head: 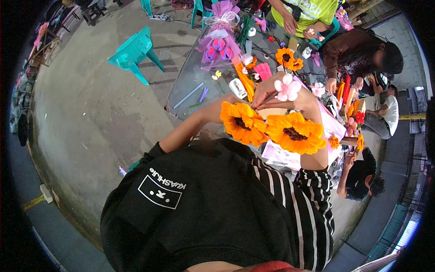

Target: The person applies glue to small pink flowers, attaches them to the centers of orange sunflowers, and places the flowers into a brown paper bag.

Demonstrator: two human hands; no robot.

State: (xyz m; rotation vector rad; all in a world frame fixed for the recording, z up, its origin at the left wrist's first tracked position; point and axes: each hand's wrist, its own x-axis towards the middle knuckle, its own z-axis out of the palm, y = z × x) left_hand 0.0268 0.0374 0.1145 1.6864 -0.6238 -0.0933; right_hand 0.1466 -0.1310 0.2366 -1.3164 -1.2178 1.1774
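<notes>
Two large orange sunflowers of fuzzy chenille stems, a left one [243, 123] and a right one [295, 133], stand before my chest with dark brown centres. Just beyond them, a pale pink fuzzy flower [287, 87] is tilted on a green stem. My right hand [266, 89] pinches that stem between its fingertips. My left hand [235, 99] meets those fingertips, mostly hidden behind the left sunflower; it seems to hold the flowers' stems, which are largely out of sight.
The grey table [185, 76] bears a wrapped purple bouquet [219, 44], orange chenille stems [245, 81], a white device [238, 88] and smaller sunflowers [284, 57]. Co-workers sit around it, one in a lime shirt [312, 15], one in brown [346, 51]. A teal plastic stool [134, 51] stands left.
</notes>
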